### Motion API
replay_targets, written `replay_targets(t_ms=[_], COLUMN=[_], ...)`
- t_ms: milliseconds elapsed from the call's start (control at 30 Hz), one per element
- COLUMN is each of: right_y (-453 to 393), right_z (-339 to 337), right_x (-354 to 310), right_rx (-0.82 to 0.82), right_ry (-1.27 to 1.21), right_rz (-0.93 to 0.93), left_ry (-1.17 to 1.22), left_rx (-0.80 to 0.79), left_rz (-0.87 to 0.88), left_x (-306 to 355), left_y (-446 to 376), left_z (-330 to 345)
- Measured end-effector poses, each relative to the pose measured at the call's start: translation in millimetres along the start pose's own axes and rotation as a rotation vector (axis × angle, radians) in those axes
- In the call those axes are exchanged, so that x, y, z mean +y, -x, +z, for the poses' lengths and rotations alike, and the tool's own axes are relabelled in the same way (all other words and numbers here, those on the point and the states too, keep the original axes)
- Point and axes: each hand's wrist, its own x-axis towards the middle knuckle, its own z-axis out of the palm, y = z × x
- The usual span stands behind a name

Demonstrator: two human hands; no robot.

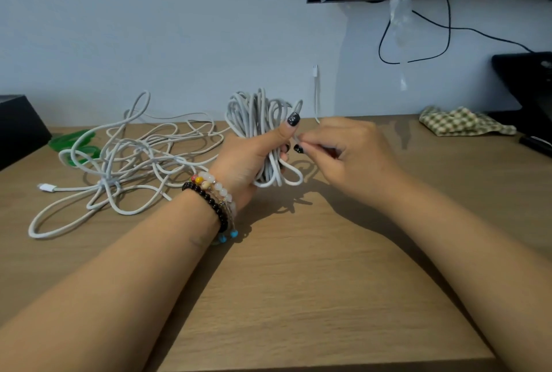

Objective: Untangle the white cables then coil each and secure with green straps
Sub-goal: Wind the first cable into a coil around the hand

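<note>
My left hand [248, 159], beaded bracelets [213, 198] on the wrist, grips a coiled white cable [260, 120] upright above the wooden table [298, 282], thumb pressed across it. My right hand [343, 150] pinches what I think is its loose end. A tangled white cable [125, 162] sprawls near the back left edge, over green straps [71, 140].
</note>
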Motion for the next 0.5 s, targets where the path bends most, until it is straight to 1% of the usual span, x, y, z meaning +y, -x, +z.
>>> replay_targets(t_ms=[233, 367, 433, 500], right_y=[0.5, 1.8, 2.2, 1.5], right_z=[4.8, 7.0, 6.5, 4.3], right_x=[-3.2, -6.5, -9.1, -10.8], right_rx=[-0.017, -0.040, -0.051, -0.024], right_ry=[0.027, -0.020, -0.088, -0.155], right_rz=[-0.091, -0.069, -0.010, 0.055], left_ry=[-0.025, -0.141, -0.187, -0.203], left_rx=[0.039, 0.180, 0.268, 0.355], left_rz=[0.032, 0.059, 0.093, 0.126], left_x=[0.5, -1.8, -3.0, -1.8], left_y=[-0.5, -2.4, -6.1, -9.2], left_z=[0.7, 4.3, 2.5, -1.2])
